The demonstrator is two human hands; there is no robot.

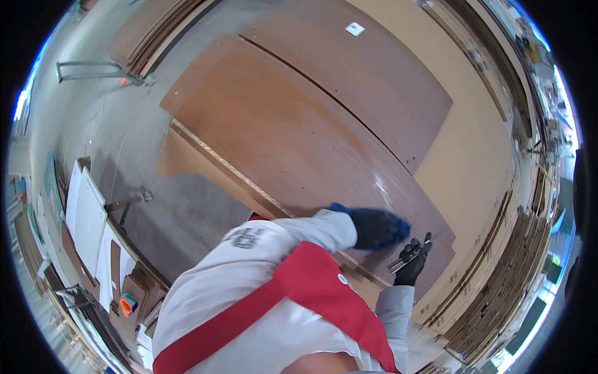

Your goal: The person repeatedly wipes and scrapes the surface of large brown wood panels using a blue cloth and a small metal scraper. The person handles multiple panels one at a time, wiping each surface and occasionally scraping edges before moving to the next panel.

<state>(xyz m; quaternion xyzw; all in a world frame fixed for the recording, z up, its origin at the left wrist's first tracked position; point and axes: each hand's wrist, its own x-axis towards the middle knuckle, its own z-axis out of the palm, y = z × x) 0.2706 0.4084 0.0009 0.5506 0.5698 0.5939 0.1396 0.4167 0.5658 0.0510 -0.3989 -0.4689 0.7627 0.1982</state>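
Note:
My left hand [378, 229], in a dark glove with blue at its edges, reaches across my front low over a brown laminated panel [280, 131]. It is blurred, and I cannot tell whether it holds something blue or whether the blue belongs to the glove. Close beside it, my right hand [416, 266], in a black glove, grips a slim metal tool, apparently a utility knife [399, 265]. The tool's thin tip points away over the panel's right end. A shiny streak and an orange-brown tint show on the panel. Its near long edge is bare chipboard [233, 170].
A second brown panel [369, 79] with a white label [355, 29] lies beyond a narrow gap. Tan board [472, 154] extends under the right end. Stacked flat cardboard [500, 271] stands at right. White board offcuts [88, 210] and an orange tape roll [127, 306] are at left.

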